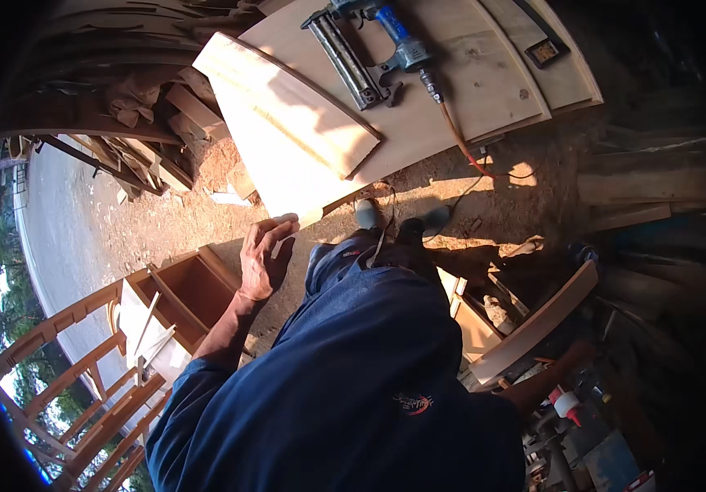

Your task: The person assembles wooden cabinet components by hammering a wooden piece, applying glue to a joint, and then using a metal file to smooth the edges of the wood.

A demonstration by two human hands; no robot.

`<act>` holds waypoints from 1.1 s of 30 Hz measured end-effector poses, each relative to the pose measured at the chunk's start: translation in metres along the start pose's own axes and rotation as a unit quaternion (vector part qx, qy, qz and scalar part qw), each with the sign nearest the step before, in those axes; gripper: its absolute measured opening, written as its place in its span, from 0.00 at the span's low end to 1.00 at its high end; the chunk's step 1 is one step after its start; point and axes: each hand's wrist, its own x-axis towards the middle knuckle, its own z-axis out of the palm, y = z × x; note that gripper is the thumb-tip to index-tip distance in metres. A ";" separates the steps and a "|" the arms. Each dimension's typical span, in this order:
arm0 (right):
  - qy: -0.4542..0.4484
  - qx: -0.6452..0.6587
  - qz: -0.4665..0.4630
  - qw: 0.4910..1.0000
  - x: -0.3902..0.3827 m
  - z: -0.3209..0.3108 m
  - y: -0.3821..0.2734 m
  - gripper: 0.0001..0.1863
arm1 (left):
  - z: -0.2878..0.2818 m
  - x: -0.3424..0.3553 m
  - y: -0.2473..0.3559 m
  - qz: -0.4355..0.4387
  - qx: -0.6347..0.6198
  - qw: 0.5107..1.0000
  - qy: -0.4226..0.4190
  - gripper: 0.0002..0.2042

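Observation:
My left hand [263,256] is beside the near left corner of a large pale wooden panel [279,168]. Its fingers are loosely bent with the thumb apart, and nothing shows in the grasp. Whether the fingertips touch the panel corner, I cannot tell. A narrower board [296,102] lies on the panel, and to its right rests a blue and grey nail gun [369,57] with an air hose [454,123]. My right forearm [550,379] reaches out to the right, behind a curved wooden board [537,321]; the right hand [587,351] is lost in shadow.
Left of me stands a wooden cabinet frame [185,287] with loose sticks on it. Scrap wood [152,160] is piled beyond it. A glue bottle [566,404] with a red cap and several tools crowd the lower right. A tape measure [543,53] lies at the far right.

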 end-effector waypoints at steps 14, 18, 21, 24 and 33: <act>-0.601 0.584 -0.405 0.366 -0.175 -0.448 -0.245 0.15 | 0.090 -0.048 0.002 -0.329 -0.407 0.846 0.104 0.62; -0.752 0.354 -0.488 0.268 -0.195 -0.483 -0.302 0.13 | 0.101 -0.036 0.014 -0.367 -0.422 0.811 0.172 0.73; -0.773 0.194 -0.544 0.263 -0.199 -0.511 -0.343 0.17 | 0.110 -0.024 0.031 -0.404 -0.447 0.767 0.223 0.77; -0.763 0.110 -0.561 0.302 -0.209 -0.520 -0.372 0.27 | 0.109 -0.006 0.052 -0.429 -0.407 0.759 0.273 0.79; -0.722 -0.030 -0.625 0.295 -0.212 -0.522 -0.412 0.23 | 0.163 0.009 0.054 -0.450 -0.313 0.745 0.380 0.85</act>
